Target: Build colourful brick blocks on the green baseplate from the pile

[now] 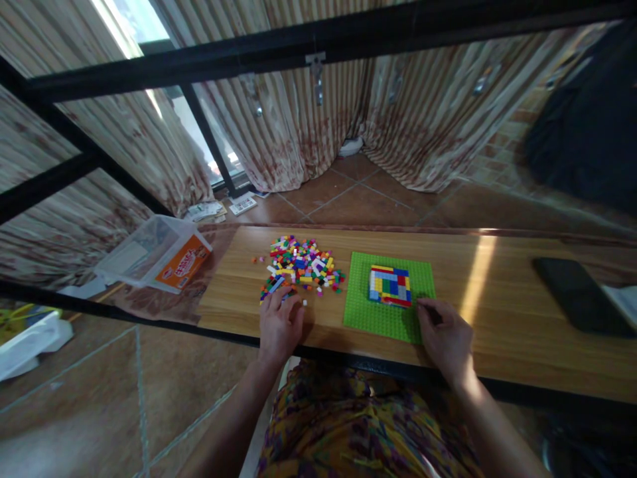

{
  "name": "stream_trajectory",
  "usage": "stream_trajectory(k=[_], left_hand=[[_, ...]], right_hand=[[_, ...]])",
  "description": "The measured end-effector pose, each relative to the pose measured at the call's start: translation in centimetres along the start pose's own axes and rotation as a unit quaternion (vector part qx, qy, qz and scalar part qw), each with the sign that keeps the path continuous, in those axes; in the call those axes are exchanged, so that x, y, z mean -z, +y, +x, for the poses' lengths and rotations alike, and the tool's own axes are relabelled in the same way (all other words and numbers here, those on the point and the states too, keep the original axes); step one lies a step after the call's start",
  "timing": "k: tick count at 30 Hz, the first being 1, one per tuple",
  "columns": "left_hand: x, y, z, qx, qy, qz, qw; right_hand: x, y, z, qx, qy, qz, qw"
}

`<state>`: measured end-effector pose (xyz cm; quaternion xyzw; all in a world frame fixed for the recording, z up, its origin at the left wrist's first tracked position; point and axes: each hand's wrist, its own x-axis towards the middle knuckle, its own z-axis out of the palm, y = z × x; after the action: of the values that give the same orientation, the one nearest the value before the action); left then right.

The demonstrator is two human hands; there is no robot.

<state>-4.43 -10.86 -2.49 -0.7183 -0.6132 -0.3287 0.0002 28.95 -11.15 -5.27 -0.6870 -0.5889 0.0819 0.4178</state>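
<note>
My left hand (280,323) is over the near edge of a loose pile of colourful toy bricks (303,261). Its fingers bend down among the bricks with the thumb held apart, and no brick shows in its grasp. A green baseplate (361,317) lies to the right of the pile. On it stands a low, roughly square build of bricks (390,286) in red, blue, yellow, white and green. My right hand (445,335) rests at the baseplate's right edge, beside the build. Its fingers are curled closed, and whatever lies between the fingertips is hidden.
A clear plastic box (154,255) with an orange label stands beyond the table's left end. A dark phone-like slab (582,295) lies on the wooden table (502,318) at the right. Black metal bars (279,56) cross in front of striped curtains.
</note>
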Motion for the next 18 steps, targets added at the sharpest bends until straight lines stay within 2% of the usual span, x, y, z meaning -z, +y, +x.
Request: stream_trajectory(k=[5,10,13,18], left_hand=[[-0.8,0.3,0.5,-0.013,-0.021,0.032,0.999],[-1.1,0.7,1.2,-0.017,-0.033,0.012,0.999],[-1.4,2.3,2.1,-0.020,-0.060,-0.036,0.997],[-3.0,6.7,3.9,-0.016,-0.083,-0.127,0.988]], right_hand=[[-0.1,-0.1,0.1,0.003,0.000,0.002,1.000],[-0.2,-0.3,0.2,0.008,0.004,-0.008,1.000],[-0.2,-0.5,0.2,0.011,0.006,-0.005,1.000],[-0.3,-0.6,0.3,0.002,0.006,0.003,1.000]])
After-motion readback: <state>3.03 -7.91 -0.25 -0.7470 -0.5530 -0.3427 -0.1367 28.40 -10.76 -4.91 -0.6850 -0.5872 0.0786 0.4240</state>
